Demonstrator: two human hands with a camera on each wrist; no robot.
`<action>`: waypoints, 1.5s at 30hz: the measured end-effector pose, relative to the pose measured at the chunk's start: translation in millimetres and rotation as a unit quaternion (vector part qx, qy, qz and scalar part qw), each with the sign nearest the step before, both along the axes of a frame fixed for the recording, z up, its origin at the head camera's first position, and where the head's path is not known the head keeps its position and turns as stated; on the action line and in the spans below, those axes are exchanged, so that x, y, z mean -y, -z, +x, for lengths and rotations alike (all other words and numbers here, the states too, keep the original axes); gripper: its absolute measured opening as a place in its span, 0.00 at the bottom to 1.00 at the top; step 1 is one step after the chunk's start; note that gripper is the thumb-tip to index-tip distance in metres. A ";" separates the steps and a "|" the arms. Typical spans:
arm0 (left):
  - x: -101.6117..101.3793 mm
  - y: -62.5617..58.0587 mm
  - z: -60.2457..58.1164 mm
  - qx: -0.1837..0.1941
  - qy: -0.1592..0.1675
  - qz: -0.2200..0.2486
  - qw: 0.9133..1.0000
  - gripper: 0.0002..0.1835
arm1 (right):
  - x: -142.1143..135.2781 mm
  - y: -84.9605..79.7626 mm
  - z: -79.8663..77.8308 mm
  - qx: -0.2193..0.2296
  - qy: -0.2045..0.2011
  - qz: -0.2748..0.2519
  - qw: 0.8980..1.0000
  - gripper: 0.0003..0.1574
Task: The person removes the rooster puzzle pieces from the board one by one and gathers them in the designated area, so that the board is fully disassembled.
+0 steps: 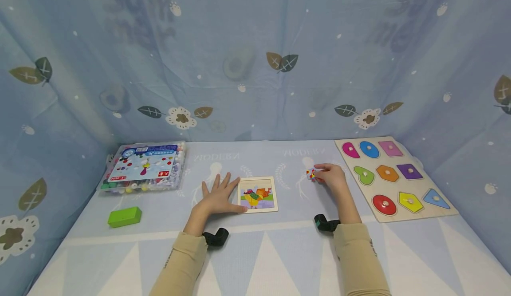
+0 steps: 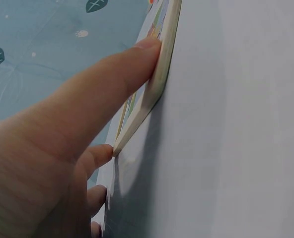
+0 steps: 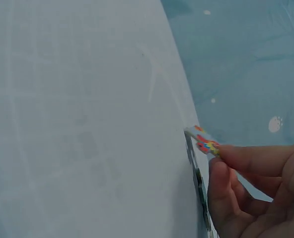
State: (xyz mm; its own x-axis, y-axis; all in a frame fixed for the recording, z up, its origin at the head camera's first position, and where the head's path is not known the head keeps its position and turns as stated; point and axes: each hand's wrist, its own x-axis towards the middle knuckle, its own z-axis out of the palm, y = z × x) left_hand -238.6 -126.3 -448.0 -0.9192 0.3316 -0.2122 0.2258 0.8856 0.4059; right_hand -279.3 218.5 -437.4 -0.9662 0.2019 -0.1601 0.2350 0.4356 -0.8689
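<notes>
Sleeves [image 1: 359, 260]: beige, nearest the camera.
Left hand [image 1: 218, 198]: fingers spread, thumb on the near-left part of the puzzle board [image 1: 276, 194].
Right hand [image 1: 333, 178]: pinches a puzzle piece [image 1: 310, 173] between thumb and finger.
Board's place: flat on the table [image 1: 295, 216], left of the right hand across a gap; left hand nearer.
Long axis: board nearly square; piece's hard to tell.

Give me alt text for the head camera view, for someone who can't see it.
A person's left hand touches a framed picture puzzle while the right hand pinches a colorful piece. A shape board lies right; a plastic box and green block lie left.
</notes>
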 end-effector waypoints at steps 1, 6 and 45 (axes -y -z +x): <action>-0.2 -0.2 0.0 0.000 0.000 0.000 1.000 0.55 | 0.5 0.6 0.0 0.001 -0.003 0.005 1.000 0.21; -0.8 -0.9 0.4 0.000 -0.001 -0.002 1.000 0.55 | 1.8 3.1 -0.1 -0.006 0.000 0.011 1.000 0.21; -10.8 -10.6 20.6 -0.007 0.096 0.044 0.994 0.38 | 70.4 -4.2 10.1 -0.030 -0.141 0.078 0.986 0.14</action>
